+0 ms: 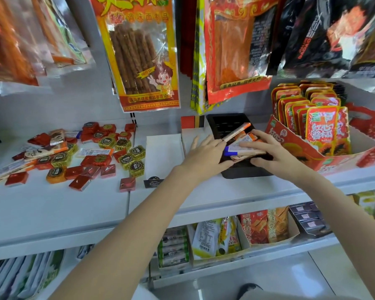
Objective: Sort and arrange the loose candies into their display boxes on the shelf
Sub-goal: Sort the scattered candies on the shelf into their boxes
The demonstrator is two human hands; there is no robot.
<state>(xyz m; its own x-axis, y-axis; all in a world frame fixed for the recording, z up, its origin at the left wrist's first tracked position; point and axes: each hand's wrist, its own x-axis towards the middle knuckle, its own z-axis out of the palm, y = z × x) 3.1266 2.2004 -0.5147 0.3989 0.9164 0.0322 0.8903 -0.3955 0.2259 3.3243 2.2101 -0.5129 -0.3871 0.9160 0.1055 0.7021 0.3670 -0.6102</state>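
My left hand (206, 155) and right hand (268, 151) meet over the black display box (245, 171) on the white shelf (236, 187); the fingers (250, 144) of my right hand lie fairly straight across a bundle of long candy sticks (243, 146) in that box, pressing it down, with the thumb low at the front; my left hand closes in from the other side, one orange-tipped stick (237, 132) pinched between its fingers and slanting up over the box; just left of the box stands a white cardboard box (162, 152), open at the top; farther left, spread over the shelf, lie the loose candies (95, 152), red and gold foil squares mixed with a few more long sticks; to the right of my hands sits a red carton (325, 148) packed with upright red sachets; above hang large snack bags (139, 53).
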